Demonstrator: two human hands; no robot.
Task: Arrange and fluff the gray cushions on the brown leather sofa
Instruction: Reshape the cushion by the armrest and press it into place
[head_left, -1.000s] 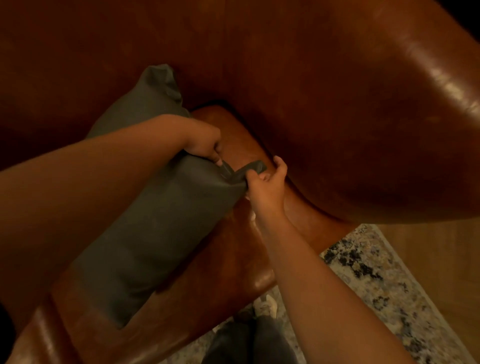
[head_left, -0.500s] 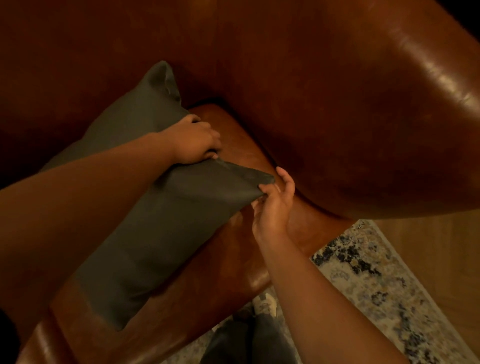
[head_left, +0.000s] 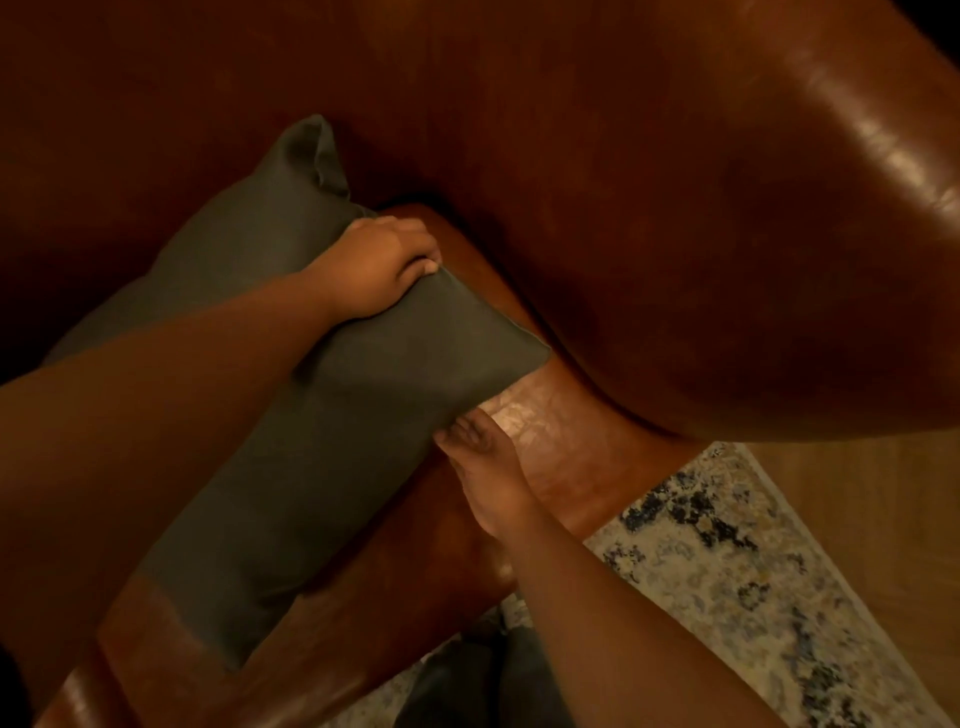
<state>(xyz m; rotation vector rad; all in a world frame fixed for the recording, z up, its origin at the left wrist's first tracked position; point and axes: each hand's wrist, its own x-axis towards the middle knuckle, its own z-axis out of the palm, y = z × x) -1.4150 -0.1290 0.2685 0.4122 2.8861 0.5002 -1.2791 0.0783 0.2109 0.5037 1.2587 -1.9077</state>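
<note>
the fingertips of the right hand (head_left: 483, 467) are hidden under the lower edge of the one gray cushion (head_left: 322, 415), so their grip cannot be told. the cushion's upper edge is gripped by the curled left hand (head_left: 376, 270). the soft, matte, oblong cushion is laid on the seat of the glossy brown leather sofa (head_left: 675, 234), beside its rounded armrest. a mottled rug (head_left: 753, 571) is cut off at the frame's edge.

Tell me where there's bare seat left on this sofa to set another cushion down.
Bare leather shows on the sofa seat between the gray cushion, the armrest and the front edge by the rug. The right hand sits there. Left of that, the cushion and left hand fill the seat.
</note>
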